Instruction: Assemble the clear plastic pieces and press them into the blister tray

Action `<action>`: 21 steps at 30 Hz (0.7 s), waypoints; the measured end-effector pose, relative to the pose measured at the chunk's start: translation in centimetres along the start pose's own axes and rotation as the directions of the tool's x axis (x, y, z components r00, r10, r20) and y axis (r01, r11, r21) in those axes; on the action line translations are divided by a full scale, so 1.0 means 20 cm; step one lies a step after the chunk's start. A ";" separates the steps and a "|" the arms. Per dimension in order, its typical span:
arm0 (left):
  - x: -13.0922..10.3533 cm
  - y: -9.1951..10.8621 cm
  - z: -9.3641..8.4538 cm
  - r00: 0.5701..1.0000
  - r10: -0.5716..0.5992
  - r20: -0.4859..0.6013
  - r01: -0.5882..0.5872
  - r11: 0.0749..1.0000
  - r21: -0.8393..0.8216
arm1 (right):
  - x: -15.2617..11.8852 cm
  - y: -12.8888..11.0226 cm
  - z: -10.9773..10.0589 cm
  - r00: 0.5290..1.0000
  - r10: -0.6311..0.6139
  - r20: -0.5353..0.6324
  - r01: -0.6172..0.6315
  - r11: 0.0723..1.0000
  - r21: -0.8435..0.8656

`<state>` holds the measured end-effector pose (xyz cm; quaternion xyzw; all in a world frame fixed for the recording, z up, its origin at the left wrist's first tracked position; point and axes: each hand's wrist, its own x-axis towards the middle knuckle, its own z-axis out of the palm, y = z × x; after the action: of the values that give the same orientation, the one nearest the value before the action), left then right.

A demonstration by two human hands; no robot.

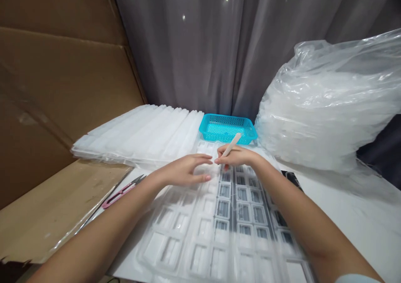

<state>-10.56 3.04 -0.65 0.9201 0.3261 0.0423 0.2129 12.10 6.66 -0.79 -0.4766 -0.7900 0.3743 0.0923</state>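
Observation:
A clear plastic blister tray (200,237) with many small rectangular pockets lies on the white table in front of me. Some pockets on its right half hold small dark parts (242,212). My left hand (184,170) rests flat on the tray's far left part, fingers spread and pointing right. My right hand (234,157) is at the tray's far edge and pinches a slim beige stick-like tool (232,144) that points up and away. The fingertips of both hands nearly meet.
A turquoise mesh basket (227,128) stands just behind the tray. A stack of clear trays (140,135) lies at the back left. A big clear plastic bag (328,107) fills the right. Pink snips (120,192) lie at the left by cardboard (56,208).

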 end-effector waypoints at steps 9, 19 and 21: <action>0.02 -0.06 0.10 0.956 -0.169 0.241 0.116 0.969 0.220 | 0.08 0.09 0.11 0.993 -0.116 0.015 0.111 0.978 0.178; 0.03 -0.06 0.12 0.940 -0.196 0.278 0.133 0.964 0.230 | 0.04 0.03 0.11 0.992 -0.118 -0.049 0.115 0.992 -0.043; 0.02 -0.06 0.13 0.939 -0.203 0.278 0.133 0.959 0.251 | 0.02 0.01 0.10 0.985 -0.111 -0.133 0.091 0.984 -0.152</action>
<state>-10.30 3.24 -3.49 0.9026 0.3702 -0.1545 0.1558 11.05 5.95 -2.43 -0.4665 -0.8299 0.2761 0.1318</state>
